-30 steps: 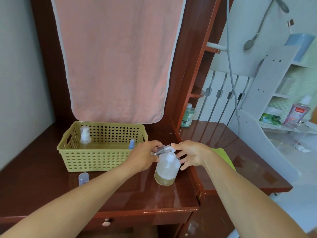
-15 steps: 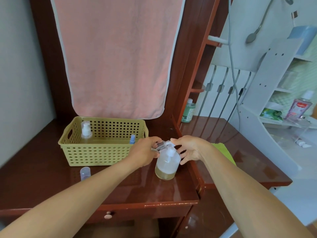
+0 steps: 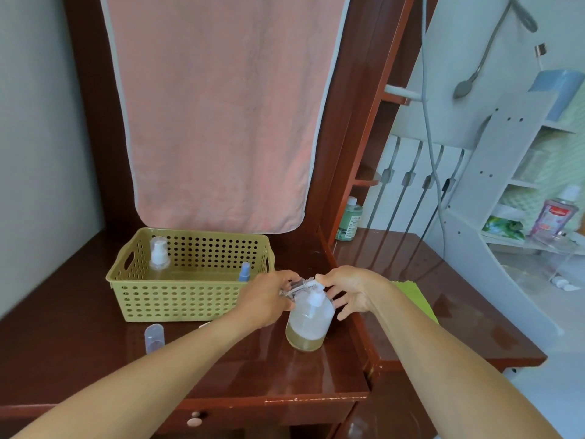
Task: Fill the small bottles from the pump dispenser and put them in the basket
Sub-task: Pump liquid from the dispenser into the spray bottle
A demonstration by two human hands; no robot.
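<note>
Left hand (image 3: 269,299) grip clenched on small clear bottle (image 3: 296,288), mouth held at spout of pump dispenser (image 3: 308,324), centre frame, to catch liquid. Right hand (image 3: 351,291) grip loose, fingertips on pump head, likely to press. Basket (image 3: 177,302) left, two bottles inside

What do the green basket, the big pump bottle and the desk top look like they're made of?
Basket: probably moulded plastic, matte olive green, judging by its even rows of holes and cut-out handle. Pump dispenser: translucent frosted plastic, likely; yellowish liquid shows through low down. Desk top: wood or veneer under glossy reddish-brown lacquer; it mirrors the light and its front edge is chipped.
</note>
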